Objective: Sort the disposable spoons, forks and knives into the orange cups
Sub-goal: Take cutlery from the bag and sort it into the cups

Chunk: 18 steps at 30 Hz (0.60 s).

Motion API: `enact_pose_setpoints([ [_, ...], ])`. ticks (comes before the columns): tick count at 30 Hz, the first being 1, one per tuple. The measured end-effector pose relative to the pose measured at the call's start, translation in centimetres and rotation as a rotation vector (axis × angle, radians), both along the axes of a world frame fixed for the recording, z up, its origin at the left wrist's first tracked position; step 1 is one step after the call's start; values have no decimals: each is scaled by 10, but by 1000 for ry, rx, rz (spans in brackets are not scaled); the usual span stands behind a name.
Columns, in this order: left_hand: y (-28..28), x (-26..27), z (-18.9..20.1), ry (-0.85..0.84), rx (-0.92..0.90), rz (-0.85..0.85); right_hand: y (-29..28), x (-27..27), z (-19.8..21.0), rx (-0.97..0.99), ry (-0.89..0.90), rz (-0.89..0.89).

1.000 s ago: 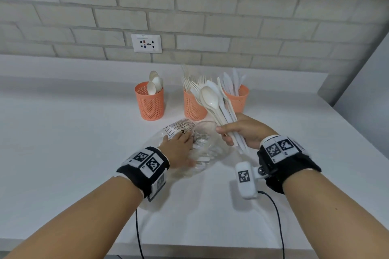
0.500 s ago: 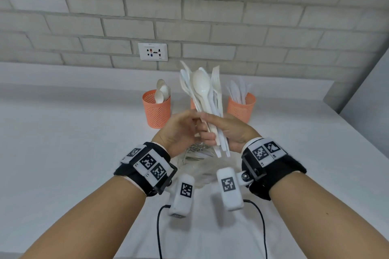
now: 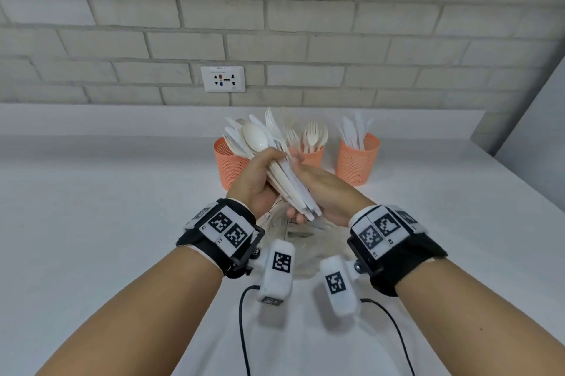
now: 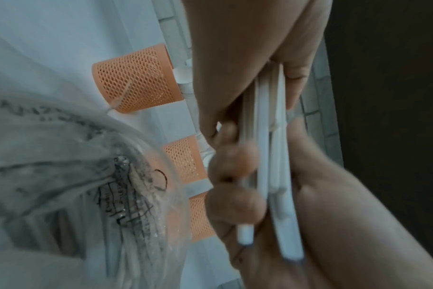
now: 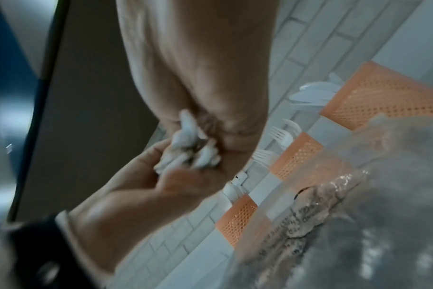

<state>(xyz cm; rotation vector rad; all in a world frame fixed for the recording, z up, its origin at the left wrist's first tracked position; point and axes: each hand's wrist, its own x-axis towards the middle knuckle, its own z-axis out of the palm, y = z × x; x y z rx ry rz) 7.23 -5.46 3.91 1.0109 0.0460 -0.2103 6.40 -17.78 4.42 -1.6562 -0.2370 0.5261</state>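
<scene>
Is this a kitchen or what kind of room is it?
Probably a kitchen-style counter, perhaps a test setup. There's a plain white countertop, a pale brick wall with a power socket, and three orange cups holding plastic cutlery.

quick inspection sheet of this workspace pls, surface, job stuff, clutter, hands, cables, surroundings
surface: white counter, looks clean
job's things: mixed cutlery bundle held up; left cup partly hidden; middle cup holds forks; right cup holds knives
clutter: clear plastic bag under the hands
grippers: left hand grips the bundle; right hand cradles the handle ends
cables: black cables trail from the wrist cameras
surroundings: brick wall, wall socket
</scene>
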Motion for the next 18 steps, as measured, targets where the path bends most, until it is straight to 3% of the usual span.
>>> enact_pose_setpoints([
  [3, -2, 3, 1, 19, -84, 20, 1, -1, -9, -71, -303, -180],
  [7, -14, 7, -1, 28, -147, 17, 2, 7, -17, -228, -695, -288],
  [12, -24, 18, -5, 39, -194, 88, -8, 21, -20, -283, -849, -363],
  [18, -36, 30, -8, -4, -183, 43, -11, 28, -20, -341, -1032, -342],
])
